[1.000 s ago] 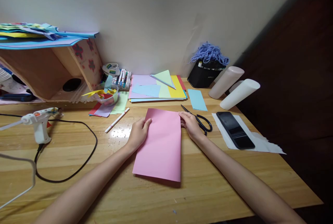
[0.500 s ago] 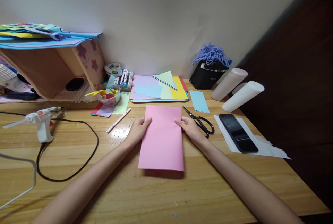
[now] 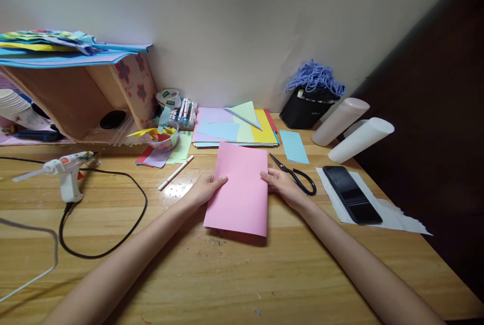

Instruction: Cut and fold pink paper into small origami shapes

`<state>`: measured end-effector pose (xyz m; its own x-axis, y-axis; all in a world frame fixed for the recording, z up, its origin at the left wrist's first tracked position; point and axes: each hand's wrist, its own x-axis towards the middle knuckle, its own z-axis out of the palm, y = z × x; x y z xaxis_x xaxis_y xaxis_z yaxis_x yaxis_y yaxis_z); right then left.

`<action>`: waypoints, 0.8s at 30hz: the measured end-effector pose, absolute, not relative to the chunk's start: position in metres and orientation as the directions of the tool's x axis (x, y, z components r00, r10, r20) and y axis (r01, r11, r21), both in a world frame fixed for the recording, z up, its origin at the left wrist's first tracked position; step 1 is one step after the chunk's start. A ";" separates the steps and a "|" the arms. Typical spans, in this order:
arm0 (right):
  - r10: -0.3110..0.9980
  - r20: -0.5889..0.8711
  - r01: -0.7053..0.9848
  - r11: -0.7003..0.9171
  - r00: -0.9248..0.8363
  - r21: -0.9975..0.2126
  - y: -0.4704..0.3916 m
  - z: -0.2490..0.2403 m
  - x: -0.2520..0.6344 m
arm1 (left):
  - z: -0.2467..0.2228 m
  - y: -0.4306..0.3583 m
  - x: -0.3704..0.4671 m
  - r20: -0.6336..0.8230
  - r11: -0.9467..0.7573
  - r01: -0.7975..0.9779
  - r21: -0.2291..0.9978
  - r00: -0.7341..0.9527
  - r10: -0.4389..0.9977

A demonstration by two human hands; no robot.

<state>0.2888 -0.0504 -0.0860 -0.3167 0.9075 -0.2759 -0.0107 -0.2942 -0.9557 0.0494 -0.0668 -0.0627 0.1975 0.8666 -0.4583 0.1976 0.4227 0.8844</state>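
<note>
Head view, work area. The left hand grasps the left edge of a pink sheet, thumb on the upper face. The right hand grips the opposite edge in the same manner. The sheet is located between the hands at mid-table, its near edge raised above the tabletop and casting a shadow. Its far left corner overlaps the front of a stack of coloured paper in this view; contact cannot be determined.

Head view, right side. Black-handled scissors lie directly beyond the right hand, which partly covers them; they are the nearest obstruction on this side. A light-blue slip lies behind the scissors. Farther right, a phone rests on white paper. Two pale cylinders lean near a black holder topped with blue yarn.

Head view, left side. A white pen lies near the left hand. Behind it, a clear bowl contains paper scraps. A glue gun stands well apart from the sheet; its looped black cable occupies the table beside the left forearm. A patterned box stands at the rear, carrying coloured sheets.
</note>
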 end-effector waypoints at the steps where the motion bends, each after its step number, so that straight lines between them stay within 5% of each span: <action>1: 0.883 -0.302 0.016 -0.318 -0.359 -0.948 -0.052 -0.085 0.290 | -0.064 -0.066 0.049 -0.441 0.404 0.209 0.891 0.179 0.880; 14: 0.878 -0.320 0.046 -0.325 -0.355 -0.944 -0.060 -0.079 0.280 | -0.079 -0.061 0.048 -0.344 0.308 0.323 0.895 0.060 0.937; 20: 0.934 -0.274 0.019 -0.277 -0.230 -0.961 -0.056 -0.087 0.280 | -0.070 -0.064 0.046 -0.402 0.377 0.146 0.915 0.245 0.882; 24: 0.929 -0.278 0.009 -0.284 -0.243 -0.959 -0.057 -0.084 0.280 | -0.068 -0.063 0.045 -0.404 0.360 0.215 0.908 0.221 0.888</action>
